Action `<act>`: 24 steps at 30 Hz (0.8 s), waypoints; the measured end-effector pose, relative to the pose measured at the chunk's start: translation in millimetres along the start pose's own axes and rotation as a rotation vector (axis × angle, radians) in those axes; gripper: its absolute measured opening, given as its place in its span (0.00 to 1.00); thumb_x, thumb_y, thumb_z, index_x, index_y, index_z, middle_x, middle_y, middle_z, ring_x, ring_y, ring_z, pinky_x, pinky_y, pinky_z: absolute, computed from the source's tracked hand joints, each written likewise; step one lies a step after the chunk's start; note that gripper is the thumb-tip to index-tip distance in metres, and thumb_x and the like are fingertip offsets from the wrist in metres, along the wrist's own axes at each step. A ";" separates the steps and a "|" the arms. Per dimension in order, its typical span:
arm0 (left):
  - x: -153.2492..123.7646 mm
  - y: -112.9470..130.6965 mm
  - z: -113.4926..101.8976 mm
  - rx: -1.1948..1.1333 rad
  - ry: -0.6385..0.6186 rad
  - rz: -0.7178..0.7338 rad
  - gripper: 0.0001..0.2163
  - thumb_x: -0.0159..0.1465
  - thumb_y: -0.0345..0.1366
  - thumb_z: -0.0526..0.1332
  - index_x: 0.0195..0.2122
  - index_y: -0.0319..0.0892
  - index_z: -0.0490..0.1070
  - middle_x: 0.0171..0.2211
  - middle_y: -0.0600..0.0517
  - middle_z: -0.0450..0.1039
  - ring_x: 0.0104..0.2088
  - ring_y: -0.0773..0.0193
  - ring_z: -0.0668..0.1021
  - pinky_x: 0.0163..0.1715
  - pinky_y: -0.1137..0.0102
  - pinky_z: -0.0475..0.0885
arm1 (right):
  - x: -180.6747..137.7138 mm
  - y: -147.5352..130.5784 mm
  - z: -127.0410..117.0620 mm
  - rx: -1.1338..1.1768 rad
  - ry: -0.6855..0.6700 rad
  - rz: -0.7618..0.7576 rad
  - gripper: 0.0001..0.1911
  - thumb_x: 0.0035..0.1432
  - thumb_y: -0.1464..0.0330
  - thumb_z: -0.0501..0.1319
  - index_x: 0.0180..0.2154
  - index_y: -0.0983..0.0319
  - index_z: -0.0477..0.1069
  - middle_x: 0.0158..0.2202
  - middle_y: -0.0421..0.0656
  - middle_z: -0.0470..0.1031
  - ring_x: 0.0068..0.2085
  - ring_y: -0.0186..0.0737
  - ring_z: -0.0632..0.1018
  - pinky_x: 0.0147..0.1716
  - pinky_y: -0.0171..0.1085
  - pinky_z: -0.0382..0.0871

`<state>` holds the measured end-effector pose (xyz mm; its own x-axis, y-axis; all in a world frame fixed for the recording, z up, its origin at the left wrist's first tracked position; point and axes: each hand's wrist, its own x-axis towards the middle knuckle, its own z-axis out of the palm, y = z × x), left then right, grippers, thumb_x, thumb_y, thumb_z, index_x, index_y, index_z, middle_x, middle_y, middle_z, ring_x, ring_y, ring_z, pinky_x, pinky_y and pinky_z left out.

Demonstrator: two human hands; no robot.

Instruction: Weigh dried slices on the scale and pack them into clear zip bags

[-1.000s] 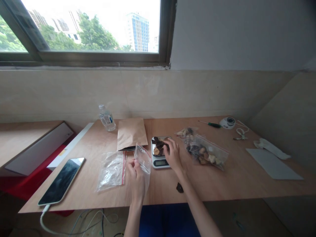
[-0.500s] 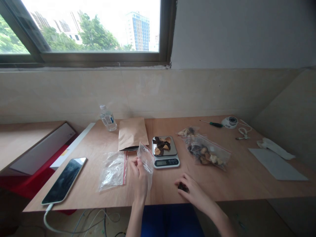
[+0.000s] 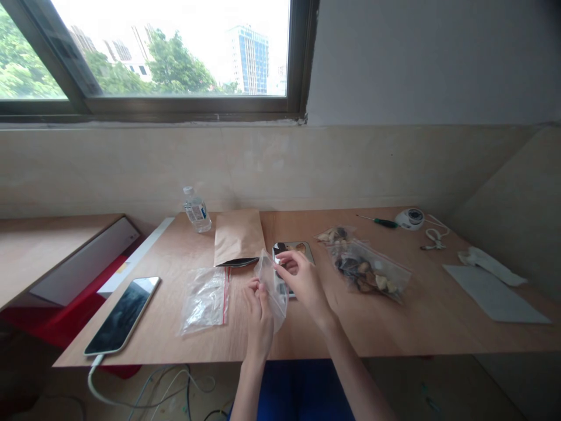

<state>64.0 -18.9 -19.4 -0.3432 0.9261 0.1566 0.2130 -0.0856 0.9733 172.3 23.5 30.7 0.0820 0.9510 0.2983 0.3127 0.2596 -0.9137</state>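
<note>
My left hand (image 3: 259, 313) pinches a clear zip bag (image 3: 276, 295) upright in front of the kitchen scale (image 3: 307, 248). At the bag's mouth is my right hand (image 3: 302, 280), its fingers curled together around dark dried pieces (image 3: 284, 266) that are mostly hidden. More brown and dark dried slices (image 3: 300, 247) lie on the scale's plate, partly covered by my right hand. The scale's display is hidden behind the bag and hand. Beside my left hand, a flat clear zip bag (image 3: 205, 298) with a red seal lies on the table.
A brown paper pouch (image 3: 239, 234) and water bottle (image 3: 197, 210) stand behind. Filled zip bags (image 3: 368, 272) (image 3: 336, 234) lie right of the scale. A phone (image 3: 123, 316) with cable is at left. Farther right are a screwdriver (image 3: 384, 223), a white camera (image 3: 409, 218) and white paper (image 3: 495, 295).
My right hand has moved from the table's front up and left to the bag's mouth, carrying the dark pieces. My left hand still holds the bag, now slightly farther right.
</note>
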 end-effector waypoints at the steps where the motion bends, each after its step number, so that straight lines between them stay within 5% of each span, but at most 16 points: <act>1: 0.0 -0.2 -0.7 -0.003 0.005 0.001 0.15 0.65 0.49 0.46 0.38 0.42 0.60 0.38 0.47 0.66 0.41 0.58 0.71 0.44 0.62 0.66 | 4.5 -2.9 3.5 0.009 -0.015 -0.010 0.11 0.54 0.61 0.60 0.36 0.61 0.72 0.34 0.44 0.74 0.30 0.36 0.75 0.30 0.34 0.72; 4: 2.1 -2.5 -5.6 0.033 0.048 0.006 0.15 0.65 0.49 0.45 0.38 0.42 0.60 0.38 0.48 0.65 0.41 0.58 0.71 0.43 0.62 0.66 | 10.7 6.3 3.0 -0.004 0.038 -0.059 0.14 0.60 0.60 0.53 0.38 0.61 0.71 0.36 0.46 0.74 0.33 0.37 0.76 0.33 0.35 0.73; 7: 4.2 -6.2 -10.1 0.070 0.106 -0.020 0.15 0.65 0.49 0.45 0.36 0.42 0.60 0.36 0.48 0.65 0.40 0.57 0.71 0.42 0.61 0.66 | 10.4 37.8 1.4 -0.206 0.229 -0.084 0.15 0.62 0.60 0.49 0.38 0.62 0.69 0.39 0.51 0.73 0.40 0.43 0.74 0.41 0.42 0.71; 11: 3.6 -5.8 -10.2 0.076 0.140 -0.045 0.16 0.65 0.50 0.46 0.35 0.41 0.60 0.35 0.47 0.65 0.39 0.56 0.71 0.41 0.60 0.66 | 7.9 76.7 22.8 -0.569 0.391 -0.012 0.24 0.57 0.58 0.55 0.48 0.70 0.63 0.48 0.62 0.67 0.50 0.58 0.68 0.48 0.55 0.62; 16: 2.8 -2.5 -10.3 0.039 0.122 -0.050 0.15 0.65 0.50 0.47 0.35 0.42 0.60 0.33 0.48 0.66 0.37 0.56 0.72 0.38 0.61 0.67 | 9.5 89.5 48.9 -0.703 0.395 0.006 0.30 0.56 0.59 0.56 0.53 0.74 0.56 0.54 0.68 0.61 0.54 0.62 0.64 0.50 0.55 0.59; 24: 5.1 -8.1 -10.6 0.055 0.118 -0.062 0.15 0.65 0.50 0.47 0.35 0.43 0.60 0.34 0.48 0.66 0.38 0.55 0.72 0.39 0.60 0.67 | 6.1 117.3 20.7 -0.702 0.363 -0.084 0.17 0.59 0.62 0.53 0.46 0.66 0.63 0.43 0.55 0.70 0.44 0.53 0.70 0.43 0.49 0.64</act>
<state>50.8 -17.4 -24.7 -0.4614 0.8793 0.1182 0.2364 -0.0066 0.9716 189.8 63.3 -80.3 0.2968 0.7873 0.5403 0.8452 0.0467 -0.5323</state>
